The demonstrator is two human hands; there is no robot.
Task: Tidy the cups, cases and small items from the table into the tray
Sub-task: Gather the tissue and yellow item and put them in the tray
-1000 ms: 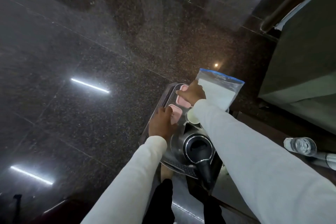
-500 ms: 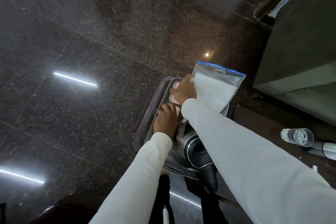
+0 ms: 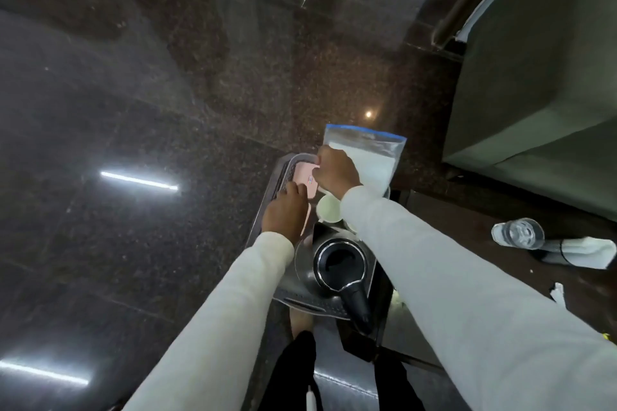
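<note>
A metal tray (image 3: 267,210) juts over the table's left edge. It holds a steel kettle with a black lid (image 3: 340,262), a white cup (image 3: 329,208), two pink cases and a clear zip bag with a blue strip (image 3: 367,157) leaning at the far end. My right hand (image 3: 335,172) is curled on the edge of the far pink case (image 3: 302,173), right in front of the bag. Palm down, my left hand (image 3: 285,213) covers the nearer pink case, of which only a sliver (image 3: 309,210) shows. Its fingertips reach the far case, and its grip is hidden.
A dark wooden table (image 3: 467,220) on the right carries a clear glass (image 3: 517,233) and a white crumpled cloth (image 3: 587,252). A grey block of furniture (image 3: 534,77) rises at the far right. Polished dark stone floor (image 3: 133,110) lies to the left.
My left hand has slid forward from the tray's near-left rim onto the nearer pink case. The right hand has shifted slightly further along the far case, toward the bag.
</note>
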